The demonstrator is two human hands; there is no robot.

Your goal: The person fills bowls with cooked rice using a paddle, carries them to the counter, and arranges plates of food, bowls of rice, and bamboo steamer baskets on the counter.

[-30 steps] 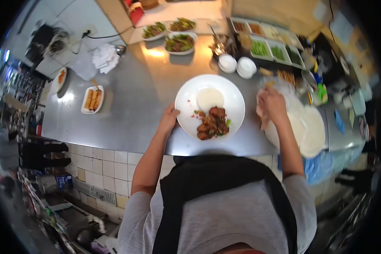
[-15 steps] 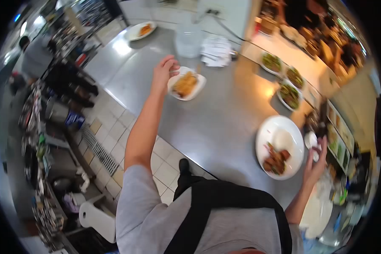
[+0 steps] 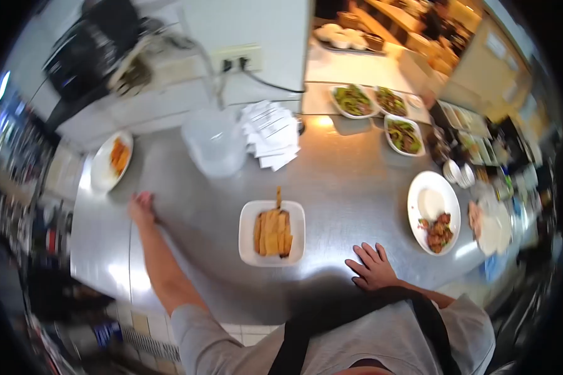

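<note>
My left hand (image 3: 142, 207) reaches out over the left side of the steel counter. It is closest to an oval white plate (image 3: 99, 174) with orange food (image 3: 119, 156), a small gap between them. Motion blurs its fingers, so their grip does not show. My right hand (image 3: 373, 269) rests near the counter's front edge, empty, fingers spread. Between the hands a square white bowl (image 3: 247, 259) holds golden-brown sliced food (image 3: 272, 232). Right of my right hand stands a large white plate (image 3: 417, 220) with a white mound (image 3: 430, 203) and browned pieces (image 3: 440, 234).
A translucent plastic pitcher (image 3: 214, 147) stands beside a stack of printed paper slips (image 3: 270, 134). Several white dishes of green food (image 3: 404, 135) sit at the back right. Small white cups (image 3: 458, 174) and food trays (image 3: 475, 147) line the right side. Cords run from a wall socket (image 3: 236, 60).
My left hand has left the square bowl and moved toward the orange-food plate. My right hand has come from beyond the large plate onto the counter. The view has turned left.
</note>
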